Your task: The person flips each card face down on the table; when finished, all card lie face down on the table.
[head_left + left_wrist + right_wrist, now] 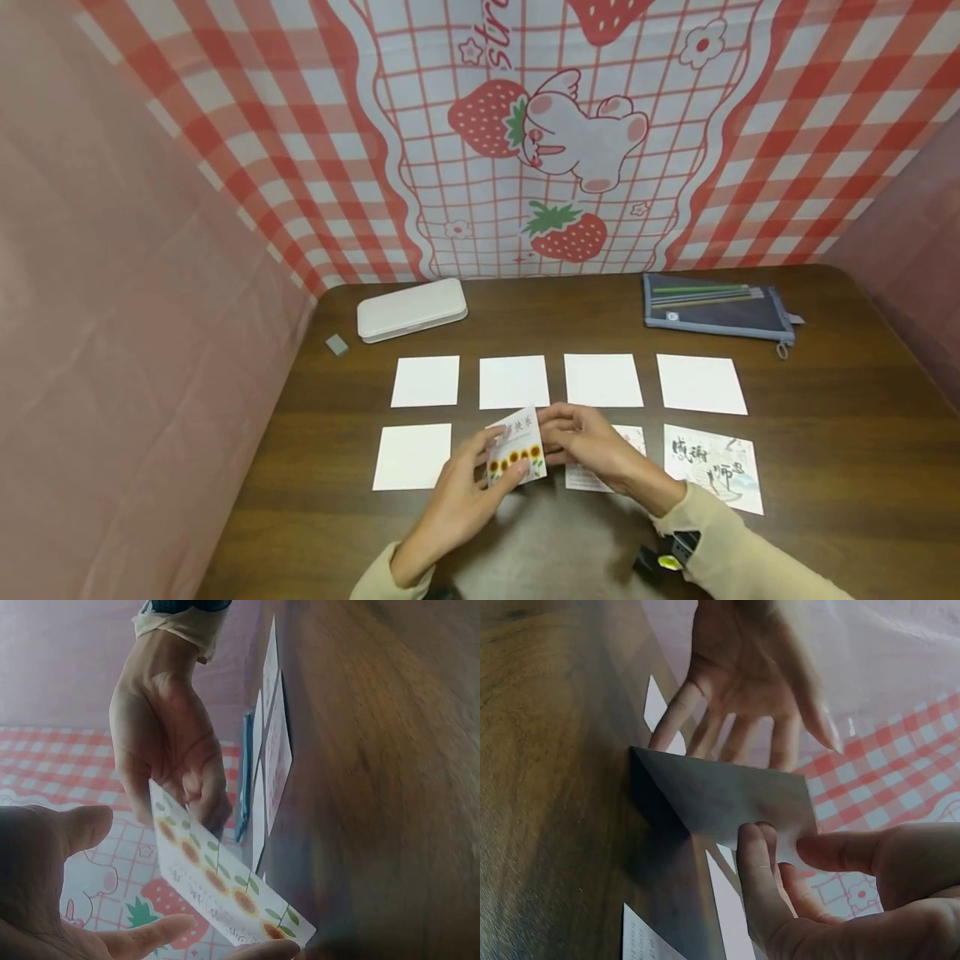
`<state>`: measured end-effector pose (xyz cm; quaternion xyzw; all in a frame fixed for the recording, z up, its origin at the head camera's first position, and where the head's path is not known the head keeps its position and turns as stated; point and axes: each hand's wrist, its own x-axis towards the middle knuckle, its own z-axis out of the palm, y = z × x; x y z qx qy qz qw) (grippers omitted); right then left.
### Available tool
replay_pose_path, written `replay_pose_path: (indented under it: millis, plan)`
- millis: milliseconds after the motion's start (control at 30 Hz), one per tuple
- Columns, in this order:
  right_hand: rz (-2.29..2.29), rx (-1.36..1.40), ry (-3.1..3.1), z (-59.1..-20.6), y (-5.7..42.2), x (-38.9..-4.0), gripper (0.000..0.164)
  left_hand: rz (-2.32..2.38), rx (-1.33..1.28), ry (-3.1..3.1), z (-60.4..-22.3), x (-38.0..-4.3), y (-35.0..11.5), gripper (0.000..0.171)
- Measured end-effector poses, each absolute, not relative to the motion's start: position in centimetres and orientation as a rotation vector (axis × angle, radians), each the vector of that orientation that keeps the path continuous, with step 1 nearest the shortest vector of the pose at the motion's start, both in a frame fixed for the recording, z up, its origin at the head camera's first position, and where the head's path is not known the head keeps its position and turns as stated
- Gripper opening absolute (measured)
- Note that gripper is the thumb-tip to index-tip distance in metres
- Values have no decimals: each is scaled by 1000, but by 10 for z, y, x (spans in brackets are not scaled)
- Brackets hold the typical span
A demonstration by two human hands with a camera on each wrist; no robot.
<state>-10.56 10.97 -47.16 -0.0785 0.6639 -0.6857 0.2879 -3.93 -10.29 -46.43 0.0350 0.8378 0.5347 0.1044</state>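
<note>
A white card (517, 446) printed with a row of sunflowers and Chinese characters is held up off the table. My right hand (592, 442) pinches its edge; the right wrist view shows thumb and fingers on either side of its plain back (735, 795). My left hand (461, 492) is beside the card's other end, fingers spread and relaxed; in the left wrist view its thumb (90, 825) stands apart from the card and a fingertip is right at the card's edge. Under my right hand lies a pink floral card (633, 437), partly hidden.
Several blank white cards (513, 382) lie in a back row, another blank card (412, 457) at front left. A card with black brush characters (712, 467) lies at right. Behind are a white case (412, 310), a grey eraser (337, 344) and a mesh pencil pouch (712, 321).
</note>
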Motion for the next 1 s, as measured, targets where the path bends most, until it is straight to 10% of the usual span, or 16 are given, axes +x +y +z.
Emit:
replay_pose_path:
  millis: [733,1000]
  plan:
    - [-1750,-153,1881,-482,98,-98,67,1993,217,2290,-462,-44,-109,37]
    - [-1717,-121,2086,-481,100,-104,53,2122,129,2320,-462,-46,-124,39]
